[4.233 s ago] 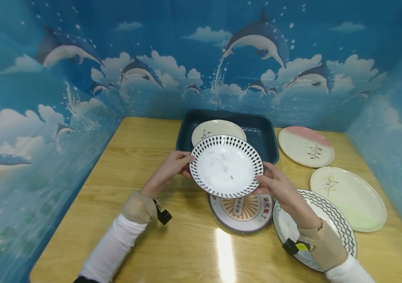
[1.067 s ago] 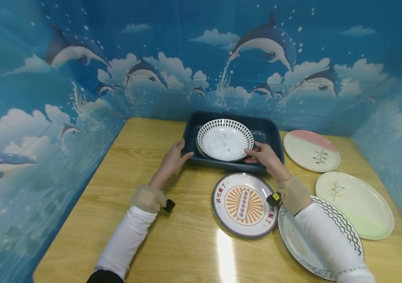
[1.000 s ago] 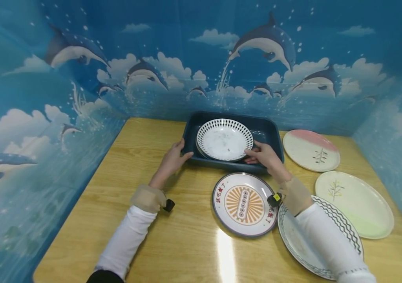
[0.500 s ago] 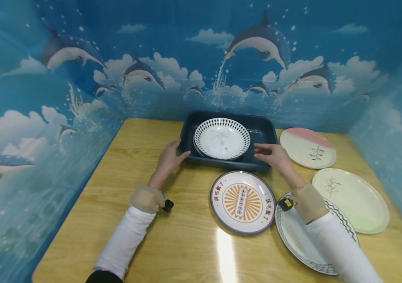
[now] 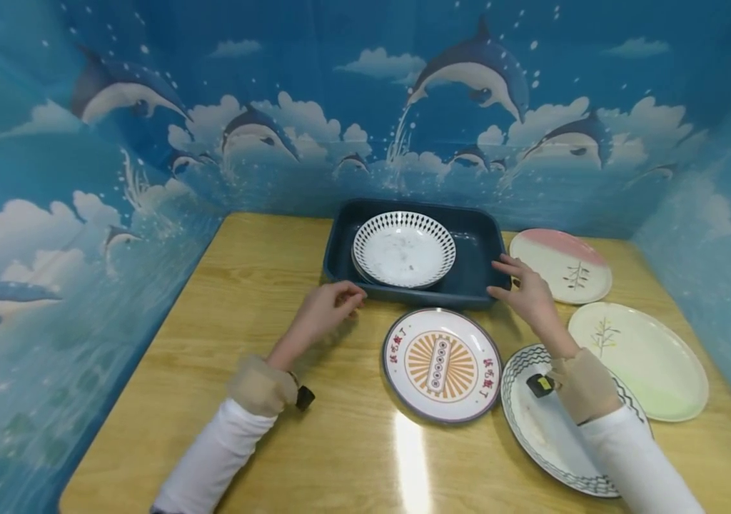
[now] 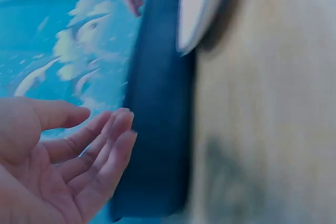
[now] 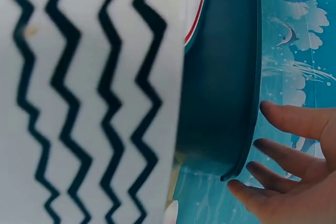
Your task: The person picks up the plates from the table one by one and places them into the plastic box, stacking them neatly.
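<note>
A dark blue rectangular pan [image 5: 477,264] stands at the back of the table, with a white diamond-rimmed plate [image 5: 404,250] stacked on another plate inside its left part. My left hand [image 5: 327,312] hovers in front of the pan's near wall, fingers loosely bent and holding nothing. In the left wrist view, its fingertips [image 6: 126,121] overlap the pan's blurred wall. My right hand [image 5: 528,291] is at the pan's right front corner, thumb and fingers spread. The right wrist view shows those fingertips [image 7: 260,142] right at the rim.
A plate with an orange sunburst [image 5: 442,365] lies before the pan. To its right is a zigzag-rimmed plate [image 5: 545,442], partly under my right forearm. A cream-and-green oval plate [image 5: 651,364] and a pink-and-cream plate [image 5: 558,264] lie at right. Dolphin-printed sheets enclose the table.
The diamond-rimmed plate, earlier held in both hands, now rests in the pan, released. My right hand has moved right to the pan's corner; my left has left the pan's left rim toward me.
</note>
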Demonstrator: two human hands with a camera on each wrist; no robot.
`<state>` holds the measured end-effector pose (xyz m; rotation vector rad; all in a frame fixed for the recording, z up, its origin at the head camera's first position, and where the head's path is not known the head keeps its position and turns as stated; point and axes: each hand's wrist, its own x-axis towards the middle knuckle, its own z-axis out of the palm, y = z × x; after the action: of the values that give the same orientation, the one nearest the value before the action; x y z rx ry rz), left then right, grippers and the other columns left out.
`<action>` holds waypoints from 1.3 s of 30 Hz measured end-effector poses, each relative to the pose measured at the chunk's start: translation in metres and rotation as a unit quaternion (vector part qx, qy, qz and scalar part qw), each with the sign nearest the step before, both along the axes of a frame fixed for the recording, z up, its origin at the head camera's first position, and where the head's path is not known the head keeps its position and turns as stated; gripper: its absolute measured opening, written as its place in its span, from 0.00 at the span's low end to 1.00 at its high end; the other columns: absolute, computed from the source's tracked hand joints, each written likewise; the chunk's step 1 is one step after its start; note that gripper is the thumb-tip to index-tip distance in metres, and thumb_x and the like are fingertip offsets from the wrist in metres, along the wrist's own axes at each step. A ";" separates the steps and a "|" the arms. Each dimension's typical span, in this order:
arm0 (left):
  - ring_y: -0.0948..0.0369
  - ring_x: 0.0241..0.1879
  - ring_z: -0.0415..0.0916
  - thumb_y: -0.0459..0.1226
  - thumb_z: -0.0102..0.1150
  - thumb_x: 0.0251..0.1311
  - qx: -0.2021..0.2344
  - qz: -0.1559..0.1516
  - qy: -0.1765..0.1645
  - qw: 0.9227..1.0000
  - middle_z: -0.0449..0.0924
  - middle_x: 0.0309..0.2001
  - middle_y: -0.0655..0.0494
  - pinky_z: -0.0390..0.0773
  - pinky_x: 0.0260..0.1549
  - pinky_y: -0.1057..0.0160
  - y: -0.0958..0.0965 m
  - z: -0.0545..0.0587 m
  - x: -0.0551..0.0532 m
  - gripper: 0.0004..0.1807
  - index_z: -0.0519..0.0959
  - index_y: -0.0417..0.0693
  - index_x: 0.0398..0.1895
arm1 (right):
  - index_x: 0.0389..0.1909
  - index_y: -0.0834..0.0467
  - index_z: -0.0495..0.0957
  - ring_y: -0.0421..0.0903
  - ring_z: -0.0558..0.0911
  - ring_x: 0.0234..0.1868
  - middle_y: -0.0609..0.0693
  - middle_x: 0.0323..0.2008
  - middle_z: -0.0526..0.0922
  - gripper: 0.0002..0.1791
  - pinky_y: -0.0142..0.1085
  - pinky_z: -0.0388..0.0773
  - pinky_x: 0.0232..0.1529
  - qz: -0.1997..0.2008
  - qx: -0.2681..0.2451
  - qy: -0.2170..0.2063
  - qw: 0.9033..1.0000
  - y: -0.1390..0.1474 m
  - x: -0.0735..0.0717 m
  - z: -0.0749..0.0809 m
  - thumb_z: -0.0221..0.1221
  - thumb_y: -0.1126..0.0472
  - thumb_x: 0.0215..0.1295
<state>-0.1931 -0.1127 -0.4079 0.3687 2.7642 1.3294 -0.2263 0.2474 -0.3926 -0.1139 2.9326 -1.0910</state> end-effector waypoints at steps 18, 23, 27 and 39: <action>0.64 0.15 0.79 0.41 0.60 0.71 -0.067 -0.152 -0.166 0.972 0.81 0.16 0.54 0.81 0.18 0.68 0.046 -0.033 0.009 0.13 0.79 0.42 0.30 | 0.80 0.65 0.43 0.72 0.57 0.73 0.65 0.80 0.40 0.45 0.58 0.67 0.69 -0.010 -0.050 -0.090 0.995 0.006 0.007 -0.005 0.59 0.59 0.75; 0.65 0.15 0.78 0.39 0.58 0.72 -0.058 -0.142 -0.184 0.971 0.80 0.19 0.54 0.79 0.17 0.69 0.050 -0.037 0.007 0.12 0.79 0.41 0.31 | 0.80 0.64 0.42 0.73 0.57 0.73 0.65 0.79 0.43 0.45 0.59 0.67 0.69 -0.015 -0.042 -0.095 0.994 0.007 0.007 -0.006 0.59 0.58 0.75; 0.65 0.15 0.78 0.37 0.56 0.74 0.002 -0.130 -0.218 0.967 0.79 0.23 0.51 0.81 0.18 0.68 0.050 -0.041 0.006 0.11 0.79 0.38 0.35 | 0.80 0.63 0.41 0.73 0.58 0.73 0.65 0.79 0.43 0.45 0.59 0.67 0.69 -0.016 -0.039 -0.098 0.994 0.007 0.007 -0.007 0.58 0.57 0.75; 0.63 0.16 0.79 0.30 0.49 0.75 0.183 -0.145 -0.298 0.925 0.80 0.25 0.50 0.84 0.19 0.65 0.046 -0.051 0.006 0.09 0.71 0.31 0.50 | 0.80 0.63 0.41 0.73 0.57 0.73 0.64 0.79 0.41 0.44 0.58 0.66 0.70 -0.013 -0.050 -0.096 0.994 0.009 0.006 -0.009 0.58 0.58 0.76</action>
<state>-0.1873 -0.0668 -0.4594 0.3045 1.8917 1.5523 -0.2207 0.2560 -0.4019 0.0261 2.7182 -1.1797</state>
